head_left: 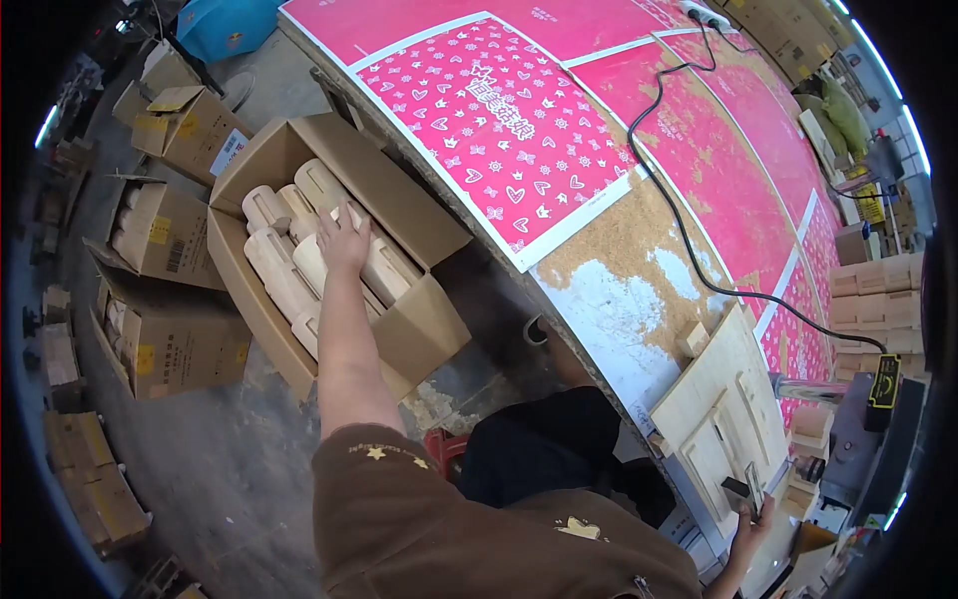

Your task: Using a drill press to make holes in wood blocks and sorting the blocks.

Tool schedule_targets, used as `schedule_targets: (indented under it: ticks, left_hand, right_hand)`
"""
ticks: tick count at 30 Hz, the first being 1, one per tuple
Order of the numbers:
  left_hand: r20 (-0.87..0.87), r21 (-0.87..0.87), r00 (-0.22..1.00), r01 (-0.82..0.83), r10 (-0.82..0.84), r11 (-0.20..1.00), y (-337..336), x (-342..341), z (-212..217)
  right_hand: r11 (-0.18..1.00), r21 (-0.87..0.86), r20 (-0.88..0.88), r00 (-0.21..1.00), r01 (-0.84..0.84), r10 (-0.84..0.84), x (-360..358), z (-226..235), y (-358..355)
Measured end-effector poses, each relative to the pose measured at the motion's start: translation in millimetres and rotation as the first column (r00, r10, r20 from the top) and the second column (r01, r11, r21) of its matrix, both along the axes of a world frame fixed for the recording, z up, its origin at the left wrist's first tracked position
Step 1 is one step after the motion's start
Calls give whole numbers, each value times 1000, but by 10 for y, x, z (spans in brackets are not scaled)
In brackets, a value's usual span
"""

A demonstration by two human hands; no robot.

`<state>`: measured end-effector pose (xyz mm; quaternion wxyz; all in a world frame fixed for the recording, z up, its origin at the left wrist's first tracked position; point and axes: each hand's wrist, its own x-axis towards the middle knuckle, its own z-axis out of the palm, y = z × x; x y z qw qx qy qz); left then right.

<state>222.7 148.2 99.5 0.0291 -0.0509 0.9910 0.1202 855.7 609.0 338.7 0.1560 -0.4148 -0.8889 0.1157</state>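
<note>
The open box [299, 250] on the floor holds pale wooden pieces [284, 270] packed side by side. The left hand [344, 240] lies flat on them inside the box, fingers loosely spread, gripping nothing. Right of the box runs the table [619, 290] edge, a narrow floor gap between. Far right of the box, the right hand [753, 524] pinches a small dark tool [753, 489].
</note>
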Motion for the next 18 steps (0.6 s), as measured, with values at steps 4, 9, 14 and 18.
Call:
schedule_targets:
  ticks: [4,9,14,18]
  left_hand:
    - [-30,56,1000,10,-9,998,-28,140,-74]
    - [70,28,993,91,-93,995,116,661,294]
    - [42,-64,972,234,-231,970,454,1025,180]
    - [82,70,942,320,-325,945,387,1204,219]
  right_hand:
    - [998,-47,-23,998,-52,50,-112,36,-56]
    - [983,-170,-45,997,-73,66,-125,176,-70]
    - [997,-64,-130,990,48,-56,484,10,28]
    - [990,124,-102,991,-70,83,275,-51,54]
